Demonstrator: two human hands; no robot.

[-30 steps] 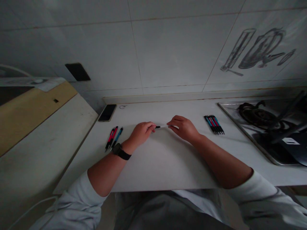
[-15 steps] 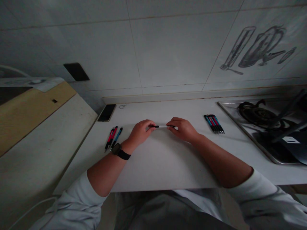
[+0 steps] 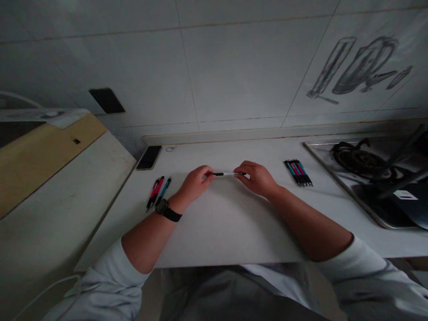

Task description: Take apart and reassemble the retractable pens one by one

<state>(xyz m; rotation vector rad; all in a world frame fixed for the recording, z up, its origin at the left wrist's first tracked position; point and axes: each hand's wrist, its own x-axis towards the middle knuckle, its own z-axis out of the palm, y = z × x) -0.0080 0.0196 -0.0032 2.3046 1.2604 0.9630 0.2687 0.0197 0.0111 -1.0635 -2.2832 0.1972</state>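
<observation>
A slim pen (image 3: 228, 174) with a white barrel and black ends lies level between my two hands, over the middle of the countertop. Its left black end is pinched by my left hand (image 3: 197, 182), thumb against fingers. My right hand (image 3: 256, 178) grips the other end the same way, and a dark tip pokes out among its fingers. Whether the pen is in one piece under the fingers is hidden. Left of my left hand are two red pens (image 3: 158, 191) and a blue pen (image 3: 163, 191). Beyond my right hand, several red and blue pens (image 3: 298, 173) lie side by side.
A phone (image 3: 149, 158) and a small ring-like object (image 3: 170, 149) lie at the back left of the white countertop (image 3: 227, 232). At right sits a gas stove (image 3: 337, 178) with a metal rim. A pale cabinet (image 3: 73, 191) borders the left side; a tiled wall (image 3: 234, 71) stands behind.
Both hands have shifted slightly away from me and a little apart. More of the pen's black left part shows beside my left fingers. The other pens have stayed put.
</observation>
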